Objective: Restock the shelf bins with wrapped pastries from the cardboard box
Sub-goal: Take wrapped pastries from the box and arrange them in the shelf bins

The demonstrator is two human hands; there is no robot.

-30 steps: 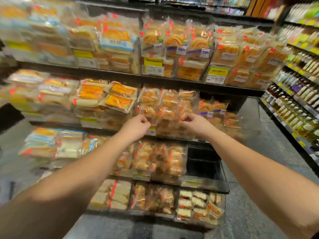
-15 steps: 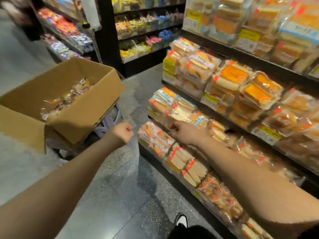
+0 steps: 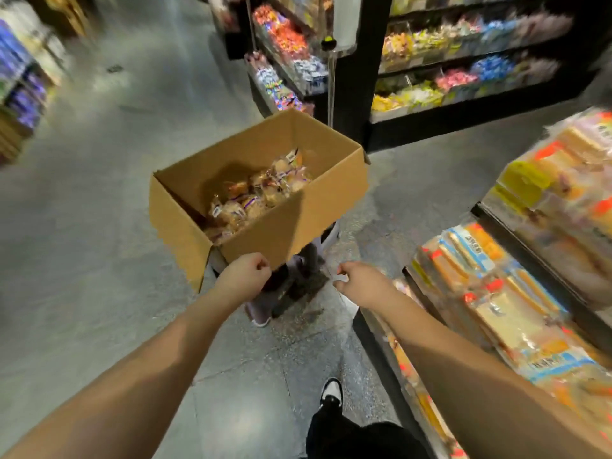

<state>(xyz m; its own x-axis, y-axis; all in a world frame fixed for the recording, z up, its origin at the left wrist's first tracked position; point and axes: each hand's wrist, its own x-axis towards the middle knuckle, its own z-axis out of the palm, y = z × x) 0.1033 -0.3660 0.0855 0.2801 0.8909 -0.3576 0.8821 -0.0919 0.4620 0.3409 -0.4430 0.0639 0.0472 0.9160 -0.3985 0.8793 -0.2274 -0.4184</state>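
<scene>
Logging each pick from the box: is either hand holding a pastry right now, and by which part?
Nothing is held. The left hand and right hand are curled, empty, short of the cardboard box.

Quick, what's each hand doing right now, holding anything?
Left hand: closed fist, holding nothing.
Right hand: fingers curled, holding nothing visible.

Both forearms are bare to the bottom edge of the view, with no sleeve, watch or ring showing on the left hand or right hand. Below them, a dark trouser leg ends in a black-and-white shoe.
</scene>
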